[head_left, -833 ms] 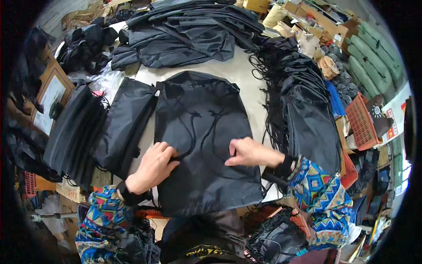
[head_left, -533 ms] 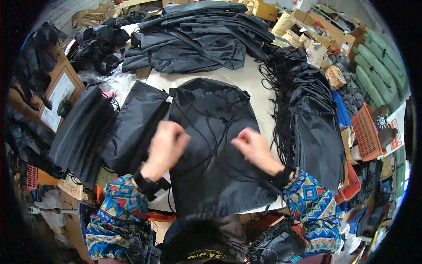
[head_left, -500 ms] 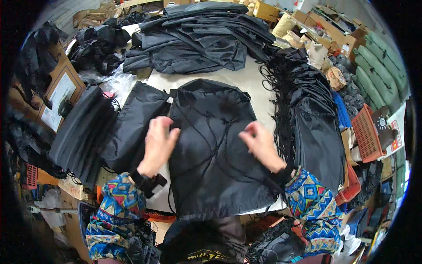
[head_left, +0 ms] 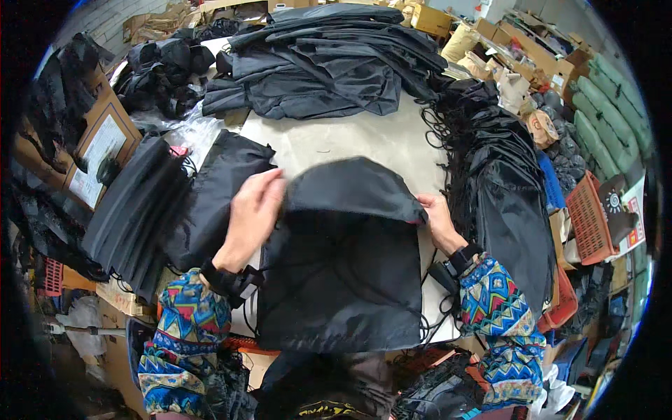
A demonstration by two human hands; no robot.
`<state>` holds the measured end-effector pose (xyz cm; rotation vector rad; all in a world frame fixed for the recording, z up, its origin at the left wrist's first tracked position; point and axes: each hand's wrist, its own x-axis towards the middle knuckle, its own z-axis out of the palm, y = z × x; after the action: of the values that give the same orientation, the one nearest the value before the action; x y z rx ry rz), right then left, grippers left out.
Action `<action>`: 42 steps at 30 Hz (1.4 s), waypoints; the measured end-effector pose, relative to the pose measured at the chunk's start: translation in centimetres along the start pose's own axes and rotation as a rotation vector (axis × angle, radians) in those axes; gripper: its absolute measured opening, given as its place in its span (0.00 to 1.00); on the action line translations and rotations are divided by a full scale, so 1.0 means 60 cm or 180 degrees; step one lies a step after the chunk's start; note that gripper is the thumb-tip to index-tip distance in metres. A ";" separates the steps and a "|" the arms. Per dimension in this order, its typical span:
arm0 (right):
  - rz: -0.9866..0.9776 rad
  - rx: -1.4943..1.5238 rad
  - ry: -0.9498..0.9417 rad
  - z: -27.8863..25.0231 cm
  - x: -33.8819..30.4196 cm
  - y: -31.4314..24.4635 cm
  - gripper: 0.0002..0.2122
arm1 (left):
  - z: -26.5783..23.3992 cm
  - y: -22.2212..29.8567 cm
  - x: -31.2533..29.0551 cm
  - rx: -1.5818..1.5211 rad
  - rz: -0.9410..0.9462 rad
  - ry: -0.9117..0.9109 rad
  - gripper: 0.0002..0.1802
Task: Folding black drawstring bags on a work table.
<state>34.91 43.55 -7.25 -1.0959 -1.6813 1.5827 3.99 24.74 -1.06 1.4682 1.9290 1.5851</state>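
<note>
A black drawstring bag (head_left: 343, 280) lies in front of me on the pale tabletop, its far part (head_left: 350, 185) raised in a rounded flap. Thin black cords run over the bag and trail off its lower right corner. My right hand (head_left: 439, 220) is closed, pinching the flap's right corner between thumb and fingers. At the flap's left edge is my left hand (head_left: 253, 213), its fingers blurred and pointing away from me. Whether it grips the fabric there cannot be made out. Both wrists wear dark bands above patterned sleeves.
Black bags pile up at the table's far side (head_left: 315, 70). More bags with cords lie along the right (head_left: 507, 203), and folded ones stand at the left (head_left: 136, 210). A cardboard box (head_left: 101, 147) is beyond those. An orange basket (head_left: 589, 217) stands at the right.
My right hand has taken hold of the bag's right corner. The bag's far edge has come toward me, lifted into a flap, baring tabletop behind it. My left hand has shifted slightly away from me.
</note>
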 end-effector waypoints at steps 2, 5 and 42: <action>-0.0249 0.0054 -0.0037 0.007 -0.004 -0.004 0.06 | 0.006 0.068 -0.005 0.0750 0.1148 -0.0963 0.41; 0.0334 0.0870 0.0013 -0.010 -0.019 -0.017 0.08 | 0.062 0.089 0.017 0.0513 0.0672 -0.1443 0.47; -0.1624 -0.1160 -0.0815 0.121 -0.186 -0.007 0.20 | 0.086 0.212 -0.049 0.0481 0.2273 -0.2572 0.51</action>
<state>34.19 30.26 -6.39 -0.5577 -2.2632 1.1489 15.80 24.25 6.53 2.5233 1.1182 0.7675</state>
